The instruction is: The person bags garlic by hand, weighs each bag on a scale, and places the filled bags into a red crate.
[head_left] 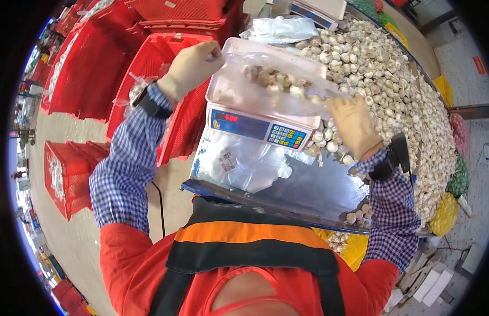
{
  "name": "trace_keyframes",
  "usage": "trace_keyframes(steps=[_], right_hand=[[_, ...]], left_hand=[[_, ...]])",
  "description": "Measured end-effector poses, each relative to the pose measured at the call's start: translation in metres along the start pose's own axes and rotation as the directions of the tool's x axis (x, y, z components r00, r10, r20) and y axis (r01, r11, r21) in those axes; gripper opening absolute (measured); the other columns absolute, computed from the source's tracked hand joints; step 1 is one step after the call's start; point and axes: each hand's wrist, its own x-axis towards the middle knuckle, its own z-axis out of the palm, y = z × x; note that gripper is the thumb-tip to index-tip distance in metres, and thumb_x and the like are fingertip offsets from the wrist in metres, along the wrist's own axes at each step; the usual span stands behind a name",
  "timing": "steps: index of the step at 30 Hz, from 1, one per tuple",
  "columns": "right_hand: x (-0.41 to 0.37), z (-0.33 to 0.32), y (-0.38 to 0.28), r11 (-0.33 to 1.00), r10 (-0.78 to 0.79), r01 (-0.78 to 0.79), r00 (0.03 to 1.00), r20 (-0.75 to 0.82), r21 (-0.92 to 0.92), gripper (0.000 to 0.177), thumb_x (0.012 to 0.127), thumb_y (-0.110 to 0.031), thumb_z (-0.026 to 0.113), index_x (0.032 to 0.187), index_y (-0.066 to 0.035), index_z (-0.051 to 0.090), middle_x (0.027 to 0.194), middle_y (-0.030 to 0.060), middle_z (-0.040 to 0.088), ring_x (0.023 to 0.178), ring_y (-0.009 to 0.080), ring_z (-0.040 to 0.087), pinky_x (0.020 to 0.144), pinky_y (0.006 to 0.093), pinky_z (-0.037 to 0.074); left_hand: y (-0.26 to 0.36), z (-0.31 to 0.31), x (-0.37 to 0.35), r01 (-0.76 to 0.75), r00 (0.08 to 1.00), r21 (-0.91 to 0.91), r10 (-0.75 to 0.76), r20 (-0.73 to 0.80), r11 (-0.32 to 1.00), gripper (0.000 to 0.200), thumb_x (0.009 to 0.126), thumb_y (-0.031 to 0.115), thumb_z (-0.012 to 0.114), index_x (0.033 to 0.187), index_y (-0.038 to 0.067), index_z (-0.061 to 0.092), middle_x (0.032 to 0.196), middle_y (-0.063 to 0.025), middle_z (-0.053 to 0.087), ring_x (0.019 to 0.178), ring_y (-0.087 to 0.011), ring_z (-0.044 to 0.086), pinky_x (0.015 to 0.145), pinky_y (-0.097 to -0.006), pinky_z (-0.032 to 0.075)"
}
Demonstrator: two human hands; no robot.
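Note:
A clear plastic bag (239,67) with several garlic bulbs (281,81) inside lies across the tray of a digital scale (263,127). My left hand (190,69), in a pale glove, pinches the bag's left end above the tray edge. At the other end, my gloved right hand (355,121) is closed on the bag beside the scale, next to the garlic heap. Red digits glow on the scale's display (231,118); they are too small to read surely. Beneath the scale's front edge lie flat clear bags (239,163) with a printed label.
A large heap of loose garlic (392,95) covers the table's right side. Red crates (123,95) stand at the left, some holding filled bags. A second scale (318,13) and a stack of plastic bags (281,30) sit at the back. The metal table edge (276,210) runs before me.

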Motion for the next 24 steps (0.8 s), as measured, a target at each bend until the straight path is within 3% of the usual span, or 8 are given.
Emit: trace_keyframes(steps=[4, 6, 8, 18, 20, 21, 22, 24], right_hand=[[0.0, -0.041, -0.013, 0.848, -0.028, 0.233, 0.917, -0.398, 0.477, 0.03, 0.081, -0.02, 0.059, 0.111, -0.011, 0.061, 0.107, 0.0102, 0.063, 0.104, 0.0261, 0.059, 0.087, 0.0427, 0.046], [0.039, -0.026, -0.032, 0.336, 0.236, 0.174, 0.936, -0.262, 0.926, 0.021, 0.081, -0.021, 0.059, 0.097, -0.009, 0.067, 0.093, 0.0122, 0.066, 0.091, 0.029, 0.063, 0.077, 0.0407, 0.05], [0.088, -0.014, -0.05, 0.801, 0.086, 0.055, 0.975, -0.205, 0.596, 0.023, 0.081, -0.024, 0.059, 0.096, -0.008, 0.067, 0.09, 0.0138, 0.067, 0.086, 0.0313, 0.064, 0.075, 0.0431, 0.05], [0.078, -0.045, -0.065, 0.629, 0.216, -0.104, 0.975, -0.045, 0.77, 0.033, 0.079, -0.029, 0.065, 0.105, -0.009, 0.064, 0.1, 0.0134, 0.064, 0.091, 0.0293, 0.063, 0.079, 0.0391, 0.049], [0.031, -0.043, -0.052, 0.593, 0.408, 0.201, 0.76, -0.506, 0.78, 0.032, 0.077, -0.026, 0.068, 0.105, -0.01, 0.064, 0.095, 0.0117, 0.063, 0.086, 0.0282, 0.063, 0.075, 0.0356, 0.05], [-0.004, -0.064, -0.038, 0.521, 0.439, 0.086, 0.826, -0.353, 0.849, 0.034, 0.077, -0.023, 0.069, 0.107, -0.01, 0.064, 0.095, 0.0104, 0.063, 0.082, 0.0273, 0.064, 0.072, 0.033, 0.05], [-0.027, -0.052, -0.018, 0.655, 0.376, 0.199, 0.751, -0.542, 0.729, 0.033, 0.075, -0.016, 0.071, 0.106, -0.008, 0.063, 0.097, 0.0099, 0.063, 0.08, 0.0271, 0.064, 0.071, 0.0332, 0.051], [-0.061, -0.035, 0.024, 0.74, 0.411, -0.208, 0.893, -0.184, 0.64, 0.037, 0.072, -0.012, 0.074, 0.107, -0.006, 0.063, 0.103, 0.0116, 0.063, 0.089, 0.0262, 0.064, 0.074, 0.0341, 0.051]], left_hand=[[0.033, -0.003, -0.026, 0.115, 0.989, -0.118, -0.102, 0.11, 0.986, 0.025, 0.084, 0.023, 0.064, 0.096, 0.001, 0.061, 0.075, -0.0084, 0.064, 0.07, -0.0148, 0.062, 0.066, -0.0288, 0.049], [0.035, 0.009, -0.031, 0.276, 0.942, -0.655, -0.06, 0.331, 0.704, 0.024, 0.089, 0.02, 0.063, 0.102, 0.001, 0.06, 0.09, 0.0001, 0.063, 0.085, -0.0059, 0.056, 0.076, -0.023, 0.045], [0.029, 0.019, -0.031, 0.293, 0.931, -0.647, -0.057, 0.36, 0.704, 0.023, 0.091, 0.018, 0.061, 0.106, 0.0, 0.059, 0.097, 0.0009, 0.062, 0.091, -0.006, 0.055, 0.082, -0.0219, 0.043], [0.014, 0.029, -0.038, 0.241, 0.956, -0.607, -0.077, 0.284, 0.757, 0.045, 0.087, 0.027, 0.067, 0.118, -0.003, 0.054, 0.099, -0.0065, 0.062, 0.09, -0.0106, 0.055, 0.081, -0.0254, 0.044], [0.027, 0.02, -0.043, 0.23, 0.965, -0.664, -0.081, 0.248, 0.711, 0.055, 0.084, 0.03, 0.07, 0.123, -0.003, 0.049, 0.109, -0.0109, 0.06, 0.102, -0.0148, 0.055, 0.088, -0.028, 0.043], [0.028, 0.019, -0.046, 0.155, 0.988, -0.719, -0.098, 0.121, 0.678, 0.062, 0.083, 0.031, 0.071, 0.126, -0.004, 0.045, 0.116, -0.0137, 0.057, 0.109, -0.018, 0.052, 0.093, -0.0295, 0.042], [0.028, 0.018, -0.05, 0.077, 0.992, -0.758, -0.125, -0.006, 0.647, 0.068, 0.082, 0.032, 0.072, 0.13, -0.004, 0.04, 0.122, -0.0165, 0.053, 0.116, -0.0211, 0.049, 0.097, -0.0309, 0.04], [0.028, 0.014, -0.052, 0.109, 0.971, -0.724, -0.228, -0.068, 0.681, 0.077, 0.079, 0.033, 0.074, 0.134, -0.005, 0.036, 0.13, -0.0197, 0.047, 0.125, -0.0258, 0.042, 0.103, -0.033, 0.036]])
